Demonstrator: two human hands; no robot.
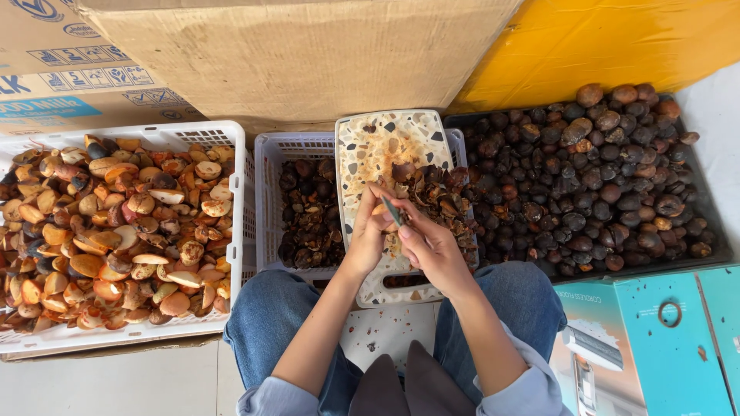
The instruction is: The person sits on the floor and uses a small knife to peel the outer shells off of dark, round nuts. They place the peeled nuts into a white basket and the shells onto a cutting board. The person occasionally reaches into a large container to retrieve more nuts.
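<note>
Seated person, viewed from above, knees in blue jeans either side of the work. Both hands meet over a speckled cutting board [385, 142] that lies across a small white basket [270, 200].

The left hand [368, 235] is closed around a small pale nut [379, 209], held just above the board. The right hand [428, 243] is clamped on a small knife [393, 209], its blade pointing toward the nut — the two hands touch at the fingertips. Whether the blade is in the nut cannot be told.

A heap of dark brown shells [443, 196] sits on the right half of the board, just beside the hands. More dark husk pieces fill the small basket beneath.

To the person's left, a large white crate [235, 177] holds peeled orange and cream kernels [116, 223]. To the right, a dark tray [462, 123] is piled with unpeeled dark round nuts [609, 177].

Behind the containers stand cardboard boxes [301, 54] and a yellow sheet [617, 38]. A teal box [663, 339] lies on the floor beside the right knee.
</note>
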